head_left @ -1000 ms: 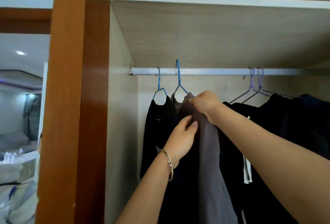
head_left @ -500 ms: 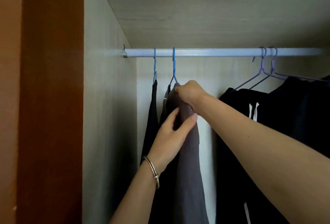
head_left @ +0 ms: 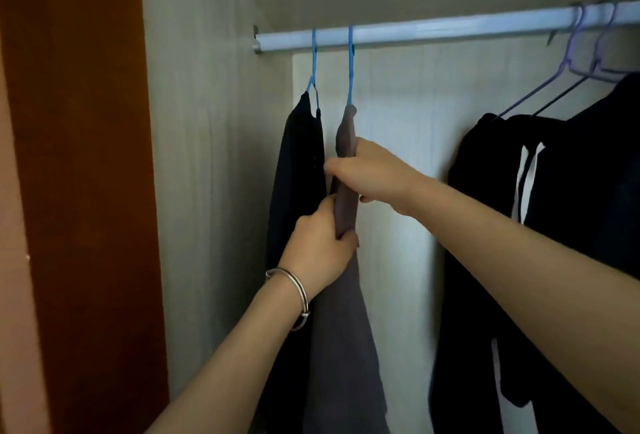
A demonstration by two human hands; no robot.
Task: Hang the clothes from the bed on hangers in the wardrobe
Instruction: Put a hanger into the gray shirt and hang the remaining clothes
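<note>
The grey cloth (head_left: 341, 347) hangs on a blue hanger (head_left: 350, 66) on the wardrobe rail (head_left: 450, 27). Our right hand (head_left: 374, 174) grips it and our left hand (head_left: 322, 246) grips it just below. A dark cloth (head_left: 298, 174) hangs just beside it, and more dark clothes (head_left: 571, 191) hang well apart on the right. We think this one is hung and only needs smoothing. We cannot tell how many more are left

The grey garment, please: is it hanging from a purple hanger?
No, the grey garment hangs from a blue hanger hooked over the rail.
</note>
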